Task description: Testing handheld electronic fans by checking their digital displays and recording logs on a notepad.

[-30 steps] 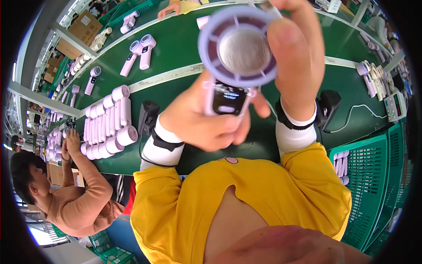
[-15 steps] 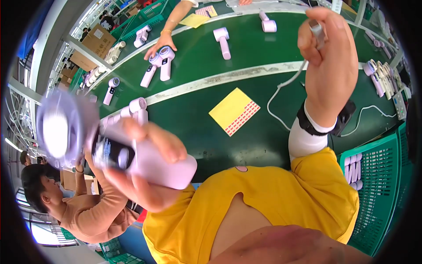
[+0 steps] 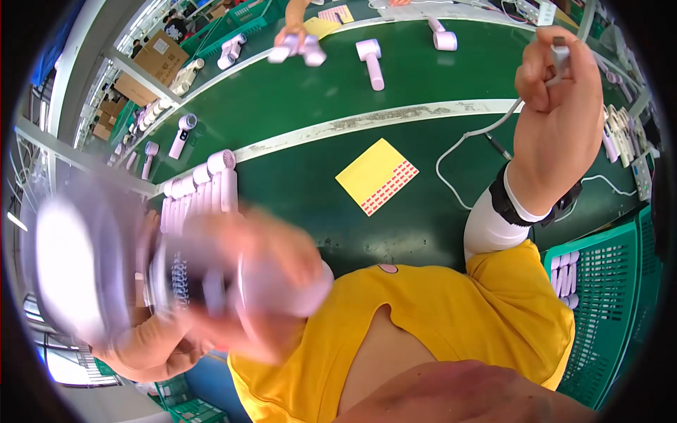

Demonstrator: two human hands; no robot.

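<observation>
Lilac fan (image 3: 187,276) in left hand (image 3: 271,248); green basket (image 3: 608,282) holds several pale-purple fans (image 3: 564,276).

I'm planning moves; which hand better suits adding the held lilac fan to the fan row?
Left hand, likely: it grips the lilac fan nearer the fan row; the right hand holds a white plug.

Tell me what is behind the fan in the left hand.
Behind this fan and the left hand, a row of pale purple fans shows above, and a co-worker's brown sleeve below. The row's lower ends and much of the co-worker are covered.
</observation>
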